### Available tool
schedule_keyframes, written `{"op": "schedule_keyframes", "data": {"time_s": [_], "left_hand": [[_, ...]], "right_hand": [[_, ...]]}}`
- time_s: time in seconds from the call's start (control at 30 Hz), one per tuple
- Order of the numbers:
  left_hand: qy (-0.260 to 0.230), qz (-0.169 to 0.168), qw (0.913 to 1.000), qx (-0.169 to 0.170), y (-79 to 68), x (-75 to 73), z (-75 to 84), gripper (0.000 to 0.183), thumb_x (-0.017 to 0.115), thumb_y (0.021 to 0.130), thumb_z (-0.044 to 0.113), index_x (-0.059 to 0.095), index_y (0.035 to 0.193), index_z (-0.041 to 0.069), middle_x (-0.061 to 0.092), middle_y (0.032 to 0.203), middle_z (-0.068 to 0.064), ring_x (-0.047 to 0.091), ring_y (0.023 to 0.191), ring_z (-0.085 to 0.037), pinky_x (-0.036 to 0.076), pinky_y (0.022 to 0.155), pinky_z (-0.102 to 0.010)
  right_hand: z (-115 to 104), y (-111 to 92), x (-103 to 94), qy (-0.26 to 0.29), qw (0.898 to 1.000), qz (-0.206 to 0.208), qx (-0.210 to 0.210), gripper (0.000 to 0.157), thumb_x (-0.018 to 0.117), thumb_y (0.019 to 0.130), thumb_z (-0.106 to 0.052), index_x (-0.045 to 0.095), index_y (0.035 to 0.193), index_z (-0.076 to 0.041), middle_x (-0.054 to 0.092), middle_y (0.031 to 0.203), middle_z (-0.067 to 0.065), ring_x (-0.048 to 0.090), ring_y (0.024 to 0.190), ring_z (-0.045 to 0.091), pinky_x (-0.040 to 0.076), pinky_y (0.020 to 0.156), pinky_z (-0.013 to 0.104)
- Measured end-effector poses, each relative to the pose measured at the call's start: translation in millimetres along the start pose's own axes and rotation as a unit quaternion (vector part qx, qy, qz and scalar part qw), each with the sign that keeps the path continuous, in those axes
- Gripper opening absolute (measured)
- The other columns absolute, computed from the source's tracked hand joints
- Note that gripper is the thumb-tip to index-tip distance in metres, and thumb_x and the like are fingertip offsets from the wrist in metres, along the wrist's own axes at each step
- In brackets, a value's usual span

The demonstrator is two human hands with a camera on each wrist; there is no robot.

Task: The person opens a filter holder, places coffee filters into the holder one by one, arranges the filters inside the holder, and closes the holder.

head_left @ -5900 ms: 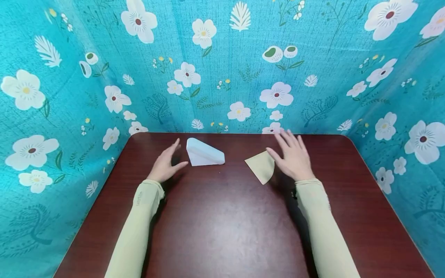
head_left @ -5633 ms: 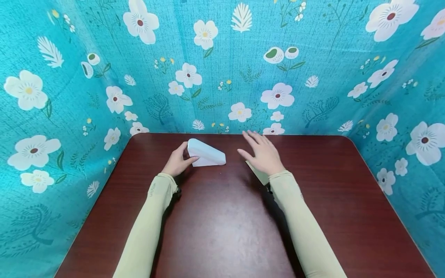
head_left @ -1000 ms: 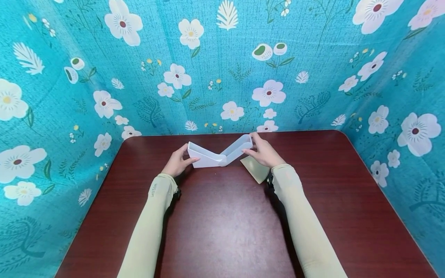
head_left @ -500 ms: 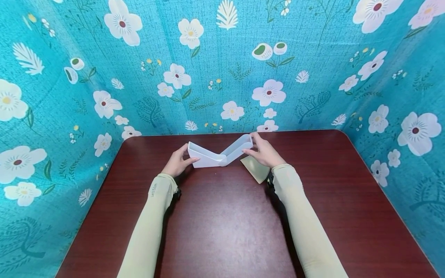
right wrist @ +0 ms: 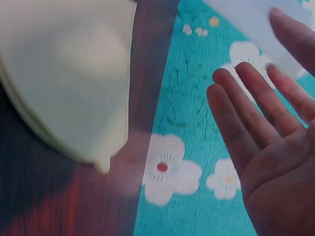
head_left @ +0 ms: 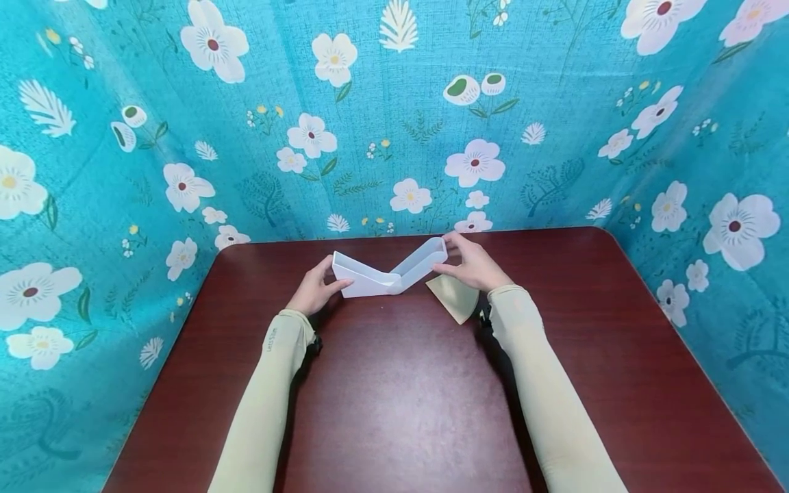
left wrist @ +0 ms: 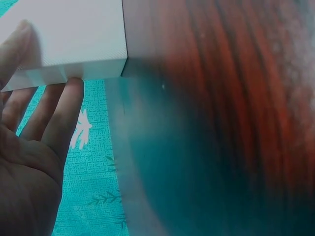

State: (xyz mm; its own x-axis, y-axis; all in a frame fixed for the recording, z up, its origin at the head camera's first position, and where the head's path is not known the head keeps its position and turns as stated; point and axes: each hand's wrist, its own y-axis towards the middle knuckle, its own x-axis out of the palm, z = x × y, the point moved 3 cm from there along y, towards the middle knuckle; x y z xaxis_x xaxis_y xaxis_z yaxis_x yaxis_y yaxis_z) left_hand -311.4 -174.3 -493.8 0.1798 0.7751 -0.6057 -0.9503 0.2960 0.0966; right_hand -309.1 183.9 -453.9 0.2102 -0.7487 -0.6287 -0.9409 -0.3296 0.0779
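Note:
A white hinged case [head_left: 364,284] stands near the table's far edge, its translucent lid [head_left: 419,266] swung up to the right in a V shape. My left hand [head_left: 311,287] grips the case's left end, thumb on the front and fingers behind; the left wrist view shows fingertips under the white case wall [left wrist: 78,34]. At the lid's raised right end is my right hand [head_left: 474,266], its fingers straight in the right wrist view and its thumb over the lid [right wrist: 256,19]. Below that hand lies a pale yellow wedge-shaped piece [head_left: 453,298], layered along its rounded edge.
The dark reddish-brown table [head_left: 394,383] has rounded far corners. A turquoise flowered curtain [head_left: 370,171] hangs close behind the table and along both sides.
Since the oldest frames, the left hand has taken hold of the case and the lid has swung open. Lately the right hand has shifted slightly right, its fingers loosening at the lid.

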Motion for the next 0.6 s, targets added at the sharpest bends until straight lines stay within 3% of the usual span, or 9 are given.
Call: {"op": "schedule_keyframes", "data": {"time_s": [0.17,0.33,0.47,0.6], "left_hand": [[-0.003,-0.001,1.0000,0.007,2.7,0.0,0.3,0.044,0.078,0.094,0.018,0.056,0.131,0.012,0.069,0.126,-0.013,0.067,0.119,-0.032,0.053,0.102,-0.050],[-0.002,-0.006,0.9999,0.008,3.3,1.2,-1.2,0.043,0.077,0.095,0.019,0.055,0.131,0.012,0.069,0.126,-0.013,0.067,0.119,-0.032,0.053,0.102,-0.050],[0.002,-0.004,1.0000,0.004,1.2,1.9,-0.2,0.045,0.077,0.095,0.022,0.054,0.133,0.012,0.069,0.125,-0.013,0.068,0.113,-0.031,0.054,0.098,-0.048],[-0.007,0.015,0.9998,0.011,0.0,2.2,3.3,0.062,0.080,0.093,0.023,0.047,0.144,0.014,0.067,0.124,-0.012,0.067,0.102,-0.029,0.056,0.090,-0.043]], "right_hand": [[19.0,0.0,-13.8,-0.039,0.999,0.012,-0.012,0.041,0.080,0.090,-0.010,0.063,0.127,-0.005,0.070,0.118,0.017,0.069,0.110,0.034,0.055,0.097,0.050],[41.9,0.2,-19.4,-0.105,0.994,0.011,0.013,0.028,0.076,0.091,-0.006,0.070,0.118,-0.003,0.070,0.106,0.019,0.066,0.097,0.032,0.051,0.093,0.049],[53.4,-1.1,-17.2,-0.136,0.990,-0.003,0.047,0.032,0.079,0.089,-0.009,0.070,0.119,-0.002,0.066,0.113,0.022,0.063,0.103,0.034,0.050,0.095,0.051],[58.5,-0.7,-13.9,-0.161,0.985,-0.013,0.056,0.039,0.083,0.086,-0.014,0.070,0.122,-0.004,0.063,0.120,0.022,0.061,0.112,0.037,0.049,0.100,0.053]]}}
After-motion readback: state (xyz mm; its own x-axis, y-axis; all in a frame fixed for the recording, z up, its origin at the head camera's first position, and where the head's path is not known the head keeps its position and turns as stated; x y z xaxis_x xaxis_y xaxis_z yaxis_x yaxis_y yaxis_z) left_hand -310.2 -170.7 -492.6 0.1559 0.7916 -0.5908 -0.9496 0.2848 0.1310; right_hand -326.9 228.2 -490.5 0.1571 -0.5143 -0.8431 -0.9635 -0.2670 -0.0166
